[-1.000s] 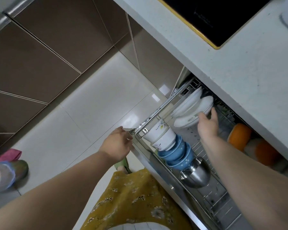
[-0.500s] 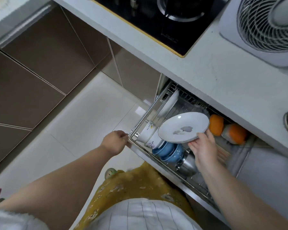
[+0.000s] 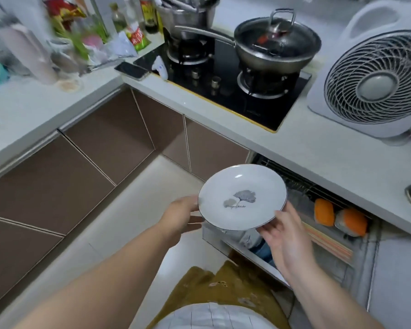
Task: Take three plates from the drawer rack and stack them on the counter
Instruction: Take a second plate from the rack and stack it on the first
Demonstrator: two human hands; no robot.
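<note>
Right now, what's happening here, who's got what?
A person holds one white plate with a grey leaf print, face up, above the open drawer rack. The right hand grips its near rim; the left hand is open at its left edge, fingers reaching under it. The plate is level and in the air. No plates are visible on the counter yet.

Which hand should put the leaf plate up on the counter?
Probably the right hand: it pinches the plate at its near rim, on the side of the bare counter. The left hand only touches the plate's far edge.
</note>
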